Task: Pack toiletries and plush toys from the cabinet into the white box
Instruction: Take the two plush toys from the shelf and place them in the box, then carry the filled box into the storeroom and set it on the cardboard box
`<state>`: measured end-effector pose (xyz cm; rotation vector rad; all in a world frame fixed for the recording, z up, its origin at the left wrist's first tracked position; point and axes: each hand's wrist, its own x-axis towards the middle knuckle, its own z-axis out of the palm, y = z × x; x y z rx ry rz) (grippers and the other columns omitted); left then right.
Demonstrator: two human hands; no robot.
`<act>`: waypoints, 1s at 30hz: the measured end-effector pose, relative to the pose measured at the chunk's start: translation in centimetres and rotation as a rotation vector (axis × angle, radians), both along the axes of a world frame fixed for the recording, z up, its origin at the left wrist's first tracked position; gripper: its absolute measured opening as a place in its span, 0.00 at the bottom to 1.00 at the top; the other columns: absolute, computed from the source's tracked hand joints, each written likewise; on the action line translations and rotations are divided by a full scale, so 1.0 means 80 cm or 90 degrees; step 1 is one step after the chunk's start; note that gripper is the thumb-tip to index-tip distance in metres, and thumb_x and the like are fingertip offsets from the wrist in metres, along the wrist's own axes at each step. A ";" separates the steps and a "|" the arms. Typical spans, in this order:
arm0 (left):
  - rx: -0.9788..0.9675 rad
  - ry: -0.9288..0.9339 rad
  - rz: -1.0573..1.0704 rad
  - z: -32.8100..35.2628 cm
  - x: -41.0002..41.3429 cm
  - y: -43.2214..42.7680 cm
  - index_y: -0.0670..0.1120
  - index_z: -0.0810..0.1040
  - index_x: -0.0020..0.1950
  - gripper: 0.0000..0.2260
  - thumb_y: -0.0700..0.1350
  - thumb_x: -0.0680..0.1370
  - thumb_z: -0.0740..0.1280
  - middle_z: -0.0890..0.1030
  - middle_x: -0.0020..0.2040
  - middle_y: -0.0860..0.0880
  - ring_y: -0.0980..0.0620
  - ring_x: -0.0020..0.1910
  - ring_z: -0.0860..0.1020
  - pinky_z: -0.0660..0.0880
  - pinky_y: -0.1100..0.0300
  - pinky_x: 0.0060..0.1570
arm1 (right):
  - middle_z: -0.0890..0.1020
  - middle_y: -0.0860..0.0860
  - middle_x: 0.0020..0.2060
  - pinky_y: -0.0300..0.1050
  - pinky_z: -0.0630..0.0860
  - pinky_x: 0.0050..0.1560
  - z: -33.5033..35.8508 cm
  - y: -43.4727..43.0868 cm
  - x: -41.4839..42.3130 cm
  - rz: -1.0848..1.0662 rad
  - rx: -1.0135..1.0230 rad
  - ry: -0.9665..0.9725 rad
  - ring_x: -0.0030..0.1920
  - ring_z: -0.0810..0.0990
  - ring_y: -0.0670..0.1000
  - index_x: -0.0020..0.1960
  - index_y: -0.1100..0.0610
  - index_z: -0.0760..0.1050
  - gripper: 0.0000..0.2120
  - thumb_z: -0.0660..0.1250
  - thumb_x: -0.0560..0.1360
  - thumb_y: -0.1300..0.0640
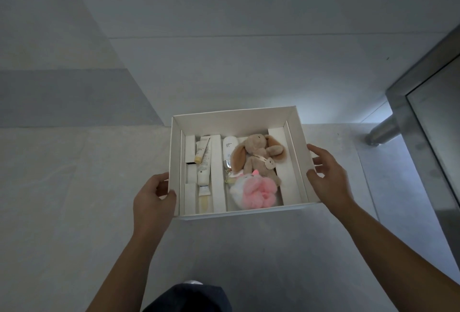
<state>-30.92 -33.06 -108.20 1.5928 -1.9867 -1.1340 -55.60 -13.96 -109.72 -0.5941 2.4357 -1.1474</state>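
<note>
1. Though print shows on the tube [202,162] and the bottle [228,147], it is too small to read.
2. The left hand [151,197] hooks its thumb over the left rim of the white box [234,122]. The right hand [326,174] grips the right wall, fingers curled.
3. Inside lie a bunny [256,154] and a pink plush [254,191], and bare floor [74,162] surrounds the box.

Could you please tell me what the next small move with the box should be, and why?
Probably move the white box level: left hand and right hand hold its opposite walls, it has no lid, and the bunny plush, pink plush and tubes lie inside.
</note>
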 end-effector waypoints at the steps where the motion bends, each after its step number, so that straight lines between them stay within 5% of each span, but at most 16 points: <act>1: 0.006 -0.001 0.001 0.000 -0.001 -0.002 0.41 0.76 0.59 0.16 0.32 0.73 0.64 0.81 0.45 0.47 0.52 0.41 0.76 0.70 0.64 0.41 | 0.78 0.52 0.52 0.44 0.73 0.44 -0.002 0.000 -0.001 0.001 0.003 -0.006 0.49 0.76 0.52 0.67 0.49 0.67 0.24 0.63 0.74 0.65; 5: 0.027 0.021 0.013 0.001 -0.015 -0.007 0.45 0.75 0.63 0.18 0.33 0.74 0.62 0.80 0.46 0.48 0.52 0.42 0.76 0.70 0.66 0.37 | 0.77 0.53 0.59 0.42 0.71 0.47 -0.010 -0.007 -0.006 0.004 0.025 -0.036 0.51 0.74 0.49 0.69 0.50 0.65 0.22 0.61 0.76 0.62; 8: 0.008 0.018 0.023 -0.002 -0.024 -0.010 0.45 0.75 0.63 0.17 0.34 0.76 0.61 0.79 0.49 0.49 0.52 0.46 0.75 0.71 0.63 0.44 | 0.77 0.54 0.60 0.41 0.70 0.48 -0.013 -0.013 -0.011 -0.001 0.032 -0.050 0.50 0.74 0.48 0.69 0.51 0.66 0.22 0.60 0.76 0.62; 15: -0.060 -0.033 0.040 -0.011 -0.029 -0.016 0.42 0.77 0.59 0.12 0.37 0.76 0.62 0.79 0.43 0.47 0.51 0.39 0.75 0.68 0.64 0.37 | 0.77 0.53 0.60 0.41 0.71 0.46 -0.012 -0.023 -0.015 -0.005 0.061 -0.048 0.47 0.73 0.47 0.69 0.51 0.66 0.21 0.59 0.77 0.62; 20: -0.072 -0.045 0.052 -0.008 -0.033 -0.014 0.41 0.78 0.58 0.12 0.36 0.76 0.62 0.82 0.48 0.43 0.50 0.42 0.76 0.70 0.59 0.46 | 0.78 0.55 0.59 0.40 0.70 0.47 -0.005 -0.025 -0.012 -0.008 0.048 -0.032 0.47 0.74 0.48 0.68 0.53 0.68 0.22 0.58 0.75 0.66; 30: -0.098 -0.016 0.124 0.031 -0.020 -0.005 0.40 0.79 0.58 0.12 0.36 0.76 0.63 0.82 0.50 0.43 0.52 0.44 0.75 0.70 0.60 0.49 | 0.80 0.52 0.53 0.37 0.69 0.40 0.033 -0.037 -0.008 0.021 0.025 -0.004 0.42 0.75 0.48 0.66 0.49 0.69 0.23 0.58 0.75 0.67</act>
